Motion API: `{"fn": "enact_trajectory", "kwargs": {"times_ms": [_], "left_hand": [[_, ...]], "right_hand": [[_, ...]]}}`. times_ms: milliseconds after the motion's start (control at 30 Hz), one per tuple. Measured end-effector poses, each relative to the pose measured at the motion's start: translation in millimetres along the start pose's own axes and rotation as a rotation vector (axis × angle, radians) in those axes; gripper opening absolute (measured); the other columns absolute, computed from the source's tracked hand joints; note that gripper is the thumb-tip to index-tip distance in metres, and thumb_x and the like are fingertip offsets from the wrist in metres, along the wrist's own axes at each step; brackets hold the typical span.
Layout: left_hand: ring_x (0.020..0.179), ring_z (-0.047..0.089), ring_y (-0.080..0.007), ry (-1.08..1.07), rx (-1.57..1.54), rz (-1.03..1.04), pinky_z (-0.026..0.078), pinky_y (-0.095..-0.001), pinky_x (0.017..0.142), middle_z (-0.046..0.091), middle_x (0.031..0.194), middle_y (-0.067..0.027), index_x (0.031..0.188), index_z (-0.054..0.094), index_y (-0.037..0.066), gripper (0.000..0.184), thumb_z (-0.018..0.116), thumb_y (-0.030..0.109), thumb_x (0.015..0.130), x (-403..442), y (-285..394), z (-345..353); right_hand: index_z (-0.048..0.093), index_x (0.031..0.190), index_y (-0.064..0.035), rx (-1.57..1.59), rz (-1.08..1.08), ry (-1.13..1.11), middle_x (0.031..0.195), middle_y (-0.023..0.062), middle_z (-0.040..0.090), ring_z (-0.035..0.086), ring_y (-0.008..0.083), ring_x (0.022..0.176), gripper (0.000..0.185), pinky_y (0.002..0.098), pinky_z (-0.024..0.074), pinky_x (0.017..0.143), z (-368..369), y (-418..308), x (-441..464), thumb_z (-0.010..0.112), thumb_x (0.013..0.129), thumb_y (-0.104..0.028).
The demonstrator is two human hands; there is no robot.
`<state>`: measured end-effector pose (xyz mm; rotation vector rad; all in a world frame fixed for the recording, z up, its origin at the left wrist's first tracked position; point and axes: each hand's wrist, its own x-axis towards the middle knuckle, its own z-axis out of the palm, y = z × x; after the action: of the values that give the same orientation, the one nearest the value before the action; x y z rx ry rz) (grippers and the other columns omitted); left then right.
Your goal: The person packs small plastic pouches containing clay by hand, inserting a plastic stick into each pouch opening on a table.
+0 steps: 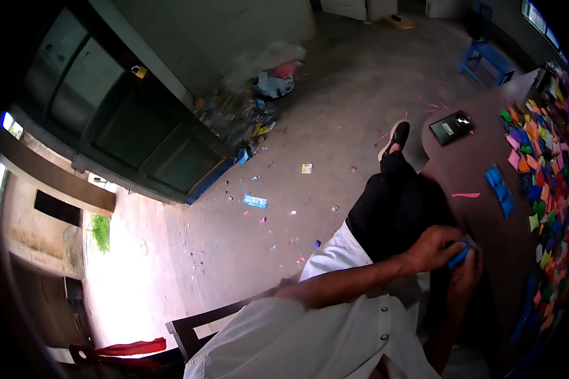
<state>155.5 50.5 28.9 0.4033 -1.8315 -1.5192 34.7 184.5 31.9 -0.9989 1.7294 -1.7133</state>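
Observation:
Close together in front of my lap, both my hands are closed on a small blue piece point(459, 256). My left hand point(433, 247) reaches in from the left and pinches one side with thumb and fingers. My right hand point(466, 268) comes up from below and grips the other side. Much of the piece is hidden by fingers, so its kind cannot be made out. On the brown table point(468, 170) beside my hands lie a crinkled blue strip point(499, 191) and a narrow pink strip point(466, 195).
A heap of small colourful pieces point(553, 183) covers the table's right side. A smartphone point(452, 128) lies near its far edge. Scraps litter the floor point(322, 221). A dark door point(139, 120) with a padlock point(138, 71) stands left, a blue chair point(487, 60) at the back.

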Motion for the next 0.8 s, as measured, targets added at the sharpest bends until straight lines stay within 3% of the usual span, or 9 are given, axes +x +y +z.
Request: {"fn": "enact_trajectory", "kwargs": {"times_ms": [100, 167, 300, 367, 567, 800], "left_hand": [[0.075, 0.067, -0.0150, 0.036, 0.074, 0.084, 0.053, -0.0348, 0.064, 0.069, 0.082, -0.0101, 0.096, 0.071, 0.000, 0.015, 0.072, 0.015, 0.101, 4.4, 10.9, -2.6], [0.077, 0.068, -0.0140, 0.011, -0.129, -0.102, 0.053, -0.0337, 0.067, 0.072, 0.085, -0.0101, 0.098, 0.073, 0.000, 0.013, 0.072, 0.014, 0.101, 11.4, 20.4, -3.7], [0.079, 0.069, -0.0133, 0.014, -0.193, -0.115, 0.054, -0.0329, 0.069, 0.073, 0.087, -0.0102, 0.101, 0.074, 0.001, 0.012, 0.072, 0.013, 0.101, 22.3, 11.6, -4.1], [0.078, 0.069, -0.0160, 0.018, -0.111, -0.174, 0.054, -0.0335, 0.069, 0.073, 0.085, -0.0103, 0.100, 0.074, 0.002, 0.011, 0.073, 0.013, 0.099, 25.5, 10.6, -5.6], [0.076, 0.068, -0.0238, 0.072, 0.050, -0.055, 0.054, -0.0358, 0.068, 0.069, 0.086, -0.0122, 0.099, 0.072, 0.002, 0.010, 0.073, 0.012, 0.097, 25.4, -3.6, -3.3], [0.079, 0.067, -0.0161, 0.019, -0.079, -0.183, 0.054, -0.0335, 0.068, 0.069, 0.091, -0.0093, 0.106, 0.070, 0.001, 0.017, 0.075, 0.015, 0.097, 31.1, -8.2, -12.9]], "right_hand": [[0.062, 0.125, 0.0016, 0.228, 0.137, -0.007, 0.119, 0.0098, 0.063, 0.061, 0.0156, 0.108, 0.030, 0.0296, 0.0489, 0.092, 2.7, -10.6, 10.2, 0.057, 0.110, -0.023], [0.064, 0.124, 0.0018, 0.307, 0.100, 0.010, 0.118, 0.0097, 0.065, 0.061, 0.0156, 0.108, 0.027, 0.0288, 0.0484, 0.093, 3.9, -12.3, 19.1, 0.056, 0.110, -0.019], [0.065, 0.122, 0.0019, 0.174, 0.028, -0.041, 0.116, 0.0083, 0.067, 0.061, 0.0148, 0.107, 0.024, 0.0286, 0.0481, 0.093, -11.1, 10.6, 33.2, 0.057, 0.109, -0.016], [0.066, 0.122, 0.0016, -0.057, 0.049, 0.001, 0.113, 0.0068, 0.068, 0.061, 0.0145, 0.107, 0.021, 0.0291, 0.0483, 0.093, -10.6, 7.8, 35.6, 0.058, 0.108, -0.013], [0.065, 0.129, 0.0014, 0.206, 0.128, -0.067, 0.120, 0.0101, 0.066, 0.062, 0.0174, 0.109, 0.031, 0.0306, 0.0491, 0.093, 2.0, 7.8, 36.1, 0.054, 0.111, -0.022], [0.061, 0.137, 0.0022, 0.084, 0.209, -0.026, 0.126, 0.0132, 0.066, 0.063, 0.0202, 0.115, 0.040, 0.0328, 0.0508, 0.095, 7.7, 27.8, 47.7, 0.054, 0.112, -0.028]]}}
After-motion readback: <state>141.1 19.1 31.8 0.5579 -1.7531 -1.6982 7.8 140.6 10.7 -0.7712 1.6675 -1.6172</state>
